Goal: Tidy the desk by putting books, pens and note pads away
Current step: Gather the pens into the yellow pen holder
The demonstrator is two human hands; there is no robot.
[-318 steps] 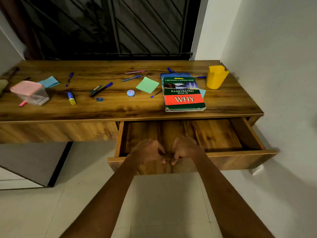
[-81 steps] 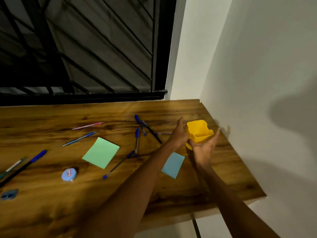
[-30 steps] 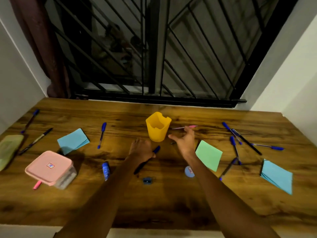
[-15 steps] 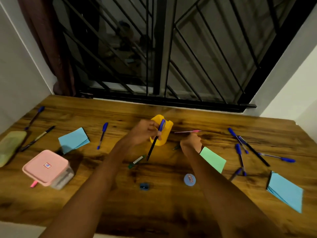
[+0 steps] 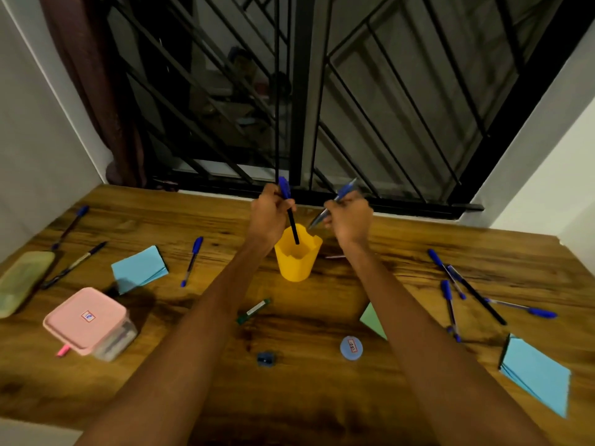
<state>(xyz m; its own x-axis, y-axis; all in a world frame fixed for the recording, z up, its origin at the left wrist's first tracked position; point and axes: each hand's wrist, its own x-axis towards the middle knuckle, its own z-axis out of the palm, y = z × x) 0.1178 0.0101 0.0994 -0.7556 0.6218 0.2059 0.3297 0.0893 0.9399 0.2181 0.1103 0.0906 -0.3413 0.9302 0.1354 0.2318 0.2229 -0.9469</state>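
my left hand (image 5: 272, 217) grips a black pen (image 5: 291, 220) with a blue cap, held nearly upright, its tip dipping into the mouth of the yellow cup (image 5: 296, 255). my right hand (image 5: 349, 220) is curled round a blue pen (image 5: 335, 204), slanted with its point toward the cup, just beside the rim and above it. the cup stands upright on the desk (image 5: 289, 397), between my two forearms.

left of the cup lie a blue-capped pen (image 5: 192, 260), a blue note pad (image 5: 139, 268), a pink box (image 5: 88, 321), a dark pen (image 5: 74, 263) and another blue pen (image 5: 69, 226) near the wall. a green marker (image 5: 254, 310) lies by my left forearm, with a sharpener (image 5: 266, 358) and a round blue eraser (image 5: 351, 348) nearer me. a green note pad (image 5: 372, 318) shows partly behind my right forearm. to the right, a cluster of pens (image 5: 457, 288) lies crossed together, and a second blue note pad (image 5: 536, 375) sits near the desk's edge.
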